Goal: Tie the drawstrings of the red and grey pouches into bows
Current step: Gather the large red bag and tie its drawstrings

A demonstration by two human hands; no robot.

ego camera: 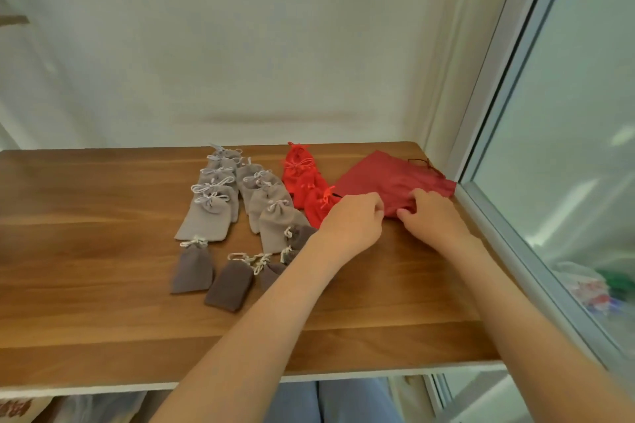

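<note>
The left hand and right hand, fingers curled, pinch the near edge of a flat, matte dark red pouch at the wood-grain table's far right corner. Soft bright red pouches and grey pouches lie in rows to its left.

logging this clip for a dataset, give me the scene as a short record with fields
surface: wooden table
left hand: grips near edge of dark red pouch
right hand: grips the same edge
bright red pouches: overlapping row, bows tied
light grey pouches: two overlapping rows, bows tied
dark grey pouches: nearest row, pale cords
</note>
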